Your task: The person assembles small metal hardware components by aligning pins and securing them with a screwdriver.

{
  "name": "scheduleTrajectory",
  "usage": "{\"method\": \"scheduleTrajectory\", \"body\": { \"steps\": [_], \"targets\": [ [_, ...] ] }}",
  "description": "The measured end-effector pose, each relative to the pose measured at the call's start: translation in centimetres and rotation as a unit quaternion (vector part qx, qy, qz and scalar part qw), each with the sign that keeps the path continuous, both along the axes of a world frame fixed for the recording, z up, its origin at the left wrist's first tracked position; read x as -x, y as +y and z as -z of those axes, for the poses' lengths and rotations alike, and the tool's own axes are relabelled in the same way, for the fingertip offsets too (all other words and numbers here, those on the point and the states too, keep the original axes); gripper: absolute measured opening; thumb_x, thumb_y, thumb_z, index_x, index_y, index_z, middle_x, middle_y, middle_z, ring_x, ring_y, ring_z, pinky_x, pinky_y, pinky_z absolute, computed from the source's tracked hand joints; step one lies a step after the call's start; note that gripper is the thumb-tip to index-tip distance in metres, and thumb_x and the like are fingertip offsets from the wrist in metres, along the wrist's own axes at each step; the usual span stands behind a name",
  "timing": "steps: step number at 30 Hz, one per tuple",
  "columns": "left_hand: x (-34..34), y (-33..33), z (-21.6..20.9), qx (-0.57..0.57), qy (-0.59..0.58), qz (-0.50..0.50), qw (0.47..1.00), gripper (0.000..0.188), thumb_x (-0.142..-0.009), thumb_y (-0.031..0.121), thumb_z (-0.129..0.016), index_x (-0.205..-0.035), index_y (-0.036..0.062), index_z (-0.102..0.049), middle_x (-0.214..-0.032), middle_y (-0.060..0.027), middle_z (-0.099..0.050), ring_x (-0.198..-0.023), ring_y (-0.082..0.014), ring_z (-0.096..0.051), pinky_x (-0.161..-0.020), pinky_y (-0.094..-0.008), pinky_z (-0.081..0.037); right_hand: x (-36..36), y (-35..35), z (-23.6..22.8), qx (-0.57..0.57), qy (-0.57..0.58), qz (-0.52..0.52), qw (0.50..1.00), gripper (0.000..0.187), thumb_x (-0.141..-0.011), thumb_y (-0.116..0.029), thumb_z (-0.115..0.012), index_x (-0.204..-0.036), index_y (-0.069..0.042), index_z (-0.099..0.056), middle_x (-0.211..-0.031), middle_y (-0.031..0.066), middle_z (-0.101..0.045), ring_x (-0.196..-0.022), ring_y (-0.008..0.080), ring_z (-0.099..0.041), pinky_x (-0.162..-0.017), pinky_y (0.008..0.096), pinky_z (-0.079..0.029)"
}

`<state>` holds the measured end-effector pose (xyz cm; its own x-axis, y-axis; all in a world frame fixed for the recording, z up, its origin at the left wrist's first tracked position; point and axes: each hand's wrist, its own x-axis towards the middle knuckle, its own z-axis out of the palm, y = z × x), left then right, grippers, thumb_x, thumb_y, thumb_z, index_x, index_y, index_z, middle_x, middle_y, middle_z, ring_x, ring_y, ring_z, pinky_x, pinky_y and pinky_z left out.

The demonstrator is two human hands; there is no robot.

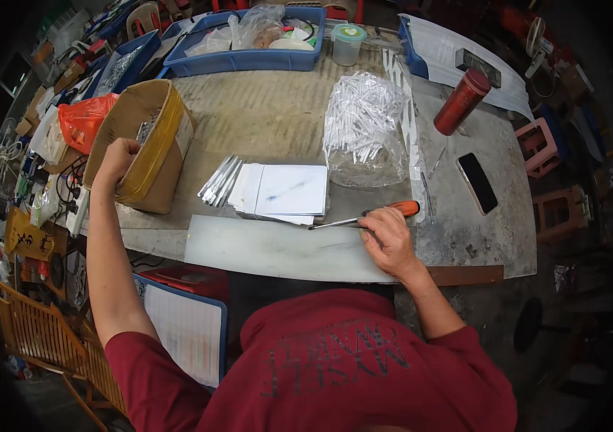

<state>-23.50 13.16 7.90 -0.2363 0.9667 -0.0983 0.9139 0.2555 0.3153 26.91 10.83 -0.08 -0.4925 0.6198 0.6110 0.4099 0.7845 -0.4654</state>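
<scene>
My left hand reaches over the near rim of a cardboard box bound with yellow tape. Its fingers are hidden inside, close to some small metal parts. Closed around a screwdriver with an orange handle is my right hand; the metal shaft points left. The screwdriver's tip lies by the near edge of a stack of white cards. Left of the cards sits a bundle of thin silvery strips. A pale translucent sheet runs along the table's front edge, below the right hand.
An open plastic bag of white strips stands beyond the cards. To the right are a red flask and a black phone. At the back, a blue tray of bags stands beside a lidded tub. An orange bag is left of the box.
</scene>
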Motion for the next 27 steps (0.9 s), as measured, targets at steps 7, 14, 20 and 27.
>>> {"method": "scheduleTrajectory", "body": {
  "steps": [7,14,20,27],
  "targets": [
    [-5.4,-2.2,-3.8,-0.337,-0.139,-0.093,0.927,0.016,-0.077,0.010,-0.058,-0.087,-0.0021,-0.060,-0.068,-0.0001,-0.058,-0.063,-0.0050,-0.050,-0.056,-0.0217,-0.040,0.4,-0.3,-0.2,0.013,0.006,-0.001,1.000,0.018,-0.065,-0.003,-0.059,-0.083,-0.001,-0.057,-0.078,0.0114,-0.054,-0.074,0.0277,-0.052,-0.069,0.0357,-0.039],
    [-20.0,-6.3,-1.2,-0.221,-0.282,0.135,0.924,0.013,-0.077,0.005,-0.059,-0.087,-0.0023,-0.060,-0.077,-0.0014,-0.059,-0.069,-0.0061,-0.051,-0.060,-0.0194,-0.040,2.7,-0.7,-1.2,0.104,0.069,-0.022,0.992,0.019,-0.072,-0.003,-0.056,-0.090,0.002,-0.055,-0.079,0.0126,-0.054,-0.070,0.0251,-0.053,-0.063,0.0322,-0.042],
    [-26.3,-7.6,2.7,-0.208,-0.275,0.220,0.912,0.012,-0.074,0.005,-0.060,-0.083,-0.0014,-0.059,-0.067,-0.0092,-0.056,-0.059,-0.0178,-0.054,-0.053,-0.0267,-0.041,4.5,-0.5,-2.4,0.172,0.116,-0.068,0.976,0.024,-0.078,-0.005,-0.055,-0.101,0.002,-0.052,-0.081,0.0117,-0.054,-0.069,0.0185,-0.053,-0.061,0.0274,-0.043],
    [-28.7,-7.8,4.7,-0.239,-0.292,0.222,0.899,0.012,-0.073,0.005,-0.061,-0.084,-0.0002,-0.060,-0.065,-0.0093,-0.054,-0.057,-0.0214,-0.052,-0.052,-0.0298,-0.040,3.8,-0.9,-1.4,0.444,0.265,-0.082,0.852,0.015,-0.084,-0.013,-0.053,-0.093,0.000,-0.054,-0.068,0.0027,-0.053,-0.060,0.0096,-0.050,-0.055,0.0207,-0.041]
  ]
}}
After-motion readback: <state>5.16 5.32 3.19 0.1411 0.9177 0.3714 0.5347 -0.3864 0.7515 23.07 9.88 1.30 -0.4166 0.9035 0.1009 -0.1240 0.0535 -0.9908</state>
